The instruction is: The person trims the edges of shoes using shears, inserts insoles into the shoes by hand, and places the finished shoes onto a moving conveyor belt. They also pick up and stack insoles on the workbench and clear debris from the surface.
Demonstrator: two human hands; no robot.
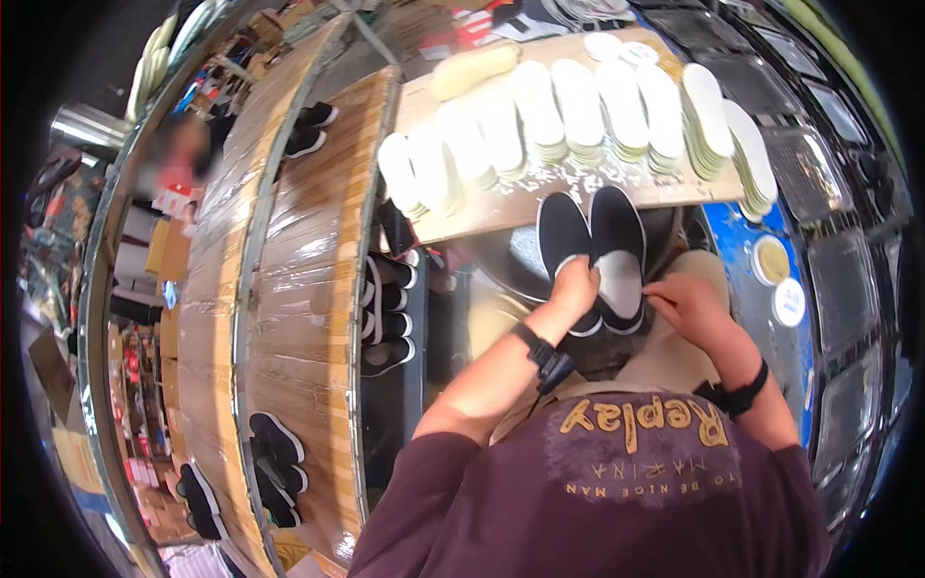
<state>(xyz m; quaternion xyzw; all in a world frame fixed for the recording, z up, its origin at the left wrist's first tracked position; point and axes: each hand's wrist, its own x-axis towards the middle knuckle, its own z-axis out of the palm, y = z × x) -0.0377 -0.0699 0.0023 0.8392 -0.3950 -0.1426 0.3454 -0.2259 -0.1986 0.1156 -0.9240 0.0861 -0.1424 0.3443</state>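
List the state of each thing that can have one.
Left shoe: toe pointing away, opening mostly covered
Right shoe: open, pale inside showing
Left hand: on left shoe, grip partly hidden
Right hand: fingers curled, at right shoe's side
Insole stacks: lined up on wooden table
White scraps: scattered near the stacks

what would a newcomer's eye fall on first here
A row of stacked white insoles stands out on the pale wooden board at upper centre. Below, the left hand holds black slip-on shoes with white soles, the right hand at their side. Long brown boards in clear film line the left.
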